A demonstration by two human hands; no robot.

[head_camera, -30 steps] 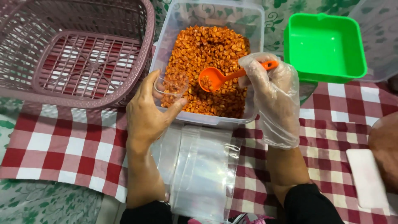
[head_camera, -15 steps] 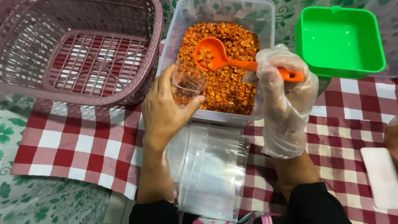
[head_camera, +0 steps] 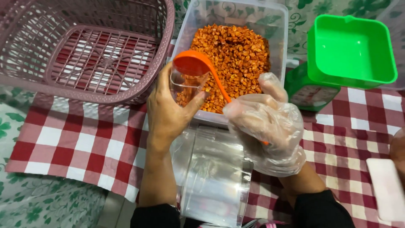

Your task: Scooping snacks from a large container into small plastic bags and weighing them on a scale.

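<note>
A: Scoop [head_camera: 193,63] is now hanging bowl-down over the small clear bag [head_camera: 184,86], where a moment ago it was sitting face-up in the snack; its load looks to be tipping out

B: Noting hands. Left hand [head_camera: 168,112], bare, is pinching the bag's mouth open between thumb and fingers, right at the near-left corner of the clear tub [head_camera: 279,46]. Right hand [head_camera: 263,126], in a loose, crinkled plastic glove, is closing around the orange handle, wrist turning inward

A: So filling seems to be happening now rather than scooping. How full the bag is getting, I cannot tell; the orange bowl is covering its mouth

B: Materials: the spiced corn kernels [head_camera: 238,55] are lying small, rough and orange-red, piling in the rectangular see-through tub. Scoop is looking smooth, glossy, round-bowled with a thin curved handle

A: Flat clear bags [head_camera: 215,181] are lying stacked just below the tub, between the forearms, shiny and creased. Pinkish-mauve lattice basket [head_camera: 126,95] is sitting to the left, touching the tub's side

B: Green square pan [head_camera: 352,48] is resting on its green scale to the right, and red-and-white checked cloth [head_camera: 80,143] is spreading under it all
</note>
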